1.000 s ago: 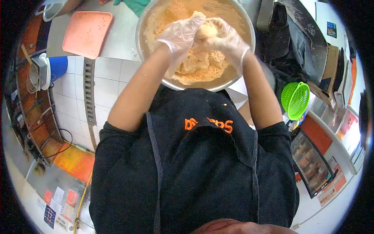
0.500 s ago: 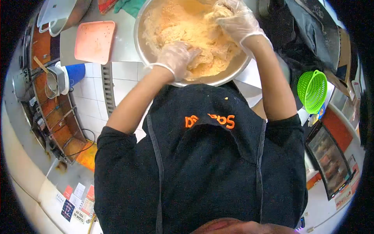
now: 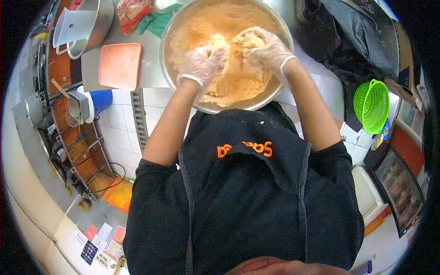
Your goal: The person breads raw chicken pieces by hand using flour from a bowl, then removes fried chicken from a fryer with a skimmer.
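Observation:
A wide metal bowl (image 3: 220, 109) holds orange-tinted flour (image 3: 243, 89), with lumpy coated pieces partly buried in it. My left hand (image 3: 198, 64), in a clear plastic glove, is closed around a flour-coated piece of meat (image 3: 220, 45) over the bowl's left half. Opposite it, my right hand (image 3: 270, 51), gloved the same way, grips another coated piece (image 3: 250, 42), its fingers curled over the top. A small gap separates the two pieces. The undersides of both, and the exact kind of meat, are hard to make out.
Left of the bowl lie a pink tray (image 3: 120, 66), a green cloth (image 3: 158, 20) and a red plastic bag (image 3: 133, 13). A large pot (image 3: 103, 23) stands farther left. Black plastic sheeting (image 3: 353, 36) and a green basket (image 3: 371, 107) are on the right.
My left hand has risen out of the flour, up and slightly right, with a coated piece. My right hand has moved down and inward. The hands are closer together.

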